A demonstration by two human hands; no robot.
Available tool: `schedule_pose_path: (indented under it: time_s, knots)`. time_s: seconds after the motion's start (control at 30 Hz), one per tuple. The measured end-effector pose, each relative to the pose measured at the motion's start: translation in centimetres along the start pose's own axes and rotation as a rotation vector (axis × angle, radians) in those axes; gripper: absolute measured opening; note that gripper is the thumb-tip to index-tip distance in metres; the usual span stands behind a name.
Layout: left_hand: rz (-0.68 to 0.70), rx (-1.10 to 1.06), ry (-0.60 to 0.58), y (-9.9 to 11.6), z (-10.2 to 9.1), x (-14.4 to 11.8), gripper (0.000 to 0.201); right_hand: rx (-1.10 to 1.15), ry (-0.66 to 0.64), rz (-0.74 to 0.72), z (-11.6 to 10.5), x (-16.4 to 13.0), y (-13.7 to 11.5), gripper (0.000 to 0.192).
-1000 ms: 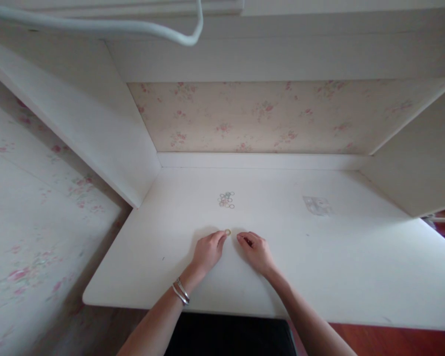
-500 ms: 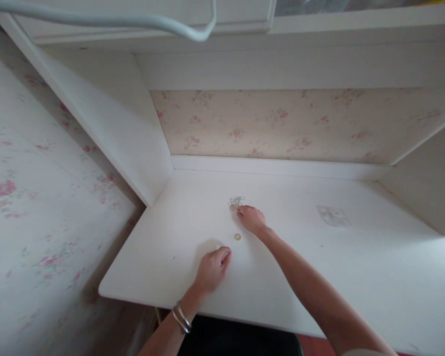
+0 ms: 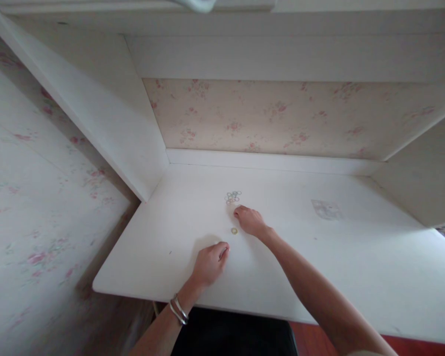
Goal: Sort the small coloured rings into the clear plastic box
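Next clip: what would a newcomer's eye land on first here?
Two bare hands meet mid-desk: the right hand reaches toward a small cluster of rings, while the left hand, curled, rests nearer the white desk's front edge. One yellowish ring lies alone between them.

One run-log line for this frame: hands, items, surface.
left hand: curled on desk, hold unclear | right hand: fingertips by ring pile | yellow ring: lying apart | clear bag: far right

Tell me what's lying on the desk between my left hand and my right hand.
One small yellowish ring lies on the white desk between left hand and right hand, seen in the head view.
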State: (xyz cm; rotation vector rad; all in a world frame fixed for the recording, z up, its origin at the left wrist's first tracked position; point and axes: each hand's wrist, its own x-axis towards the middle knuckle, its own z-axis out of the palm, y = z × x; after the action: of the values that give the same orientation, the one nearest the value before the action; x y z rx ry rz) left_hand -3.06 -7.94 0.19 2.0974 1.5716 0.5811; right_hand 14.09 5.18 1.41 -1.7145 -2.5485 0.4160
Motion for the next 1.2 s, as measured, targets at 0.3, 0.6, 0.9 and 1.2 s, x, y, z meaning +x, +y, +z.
schedule_pose_path:
  time_s: [0.3, 0.6, 0.9, 1.2]
  knots:
    - [0.002, 0.006, 0.006, 0.2, 0.1, 0.0, 0.025, 0.113, 0.062, -0.1, 0.4, -5.6, -0.7, 0.029]
    - [0.001, 0.03, -0.002, 0.4, 0.1, -0.2, 0.025, 0.05, 0.048, -0.128, 1.4, -6.4, -1.3, 0.028]
    - [0.038, 0.022, 0.013, 0.1, 0.5, -0.2, 0.023, 0.368, 0.296, -0.028, 1.7, -9.0, 1.0, 0.028]
    - [0.003, 0.272, -0.02, 1.7, 1.1, 0.2, 0.026, 0.48, 0.412, 0.209, 4.6, -13.2, 2.4, 0.032]
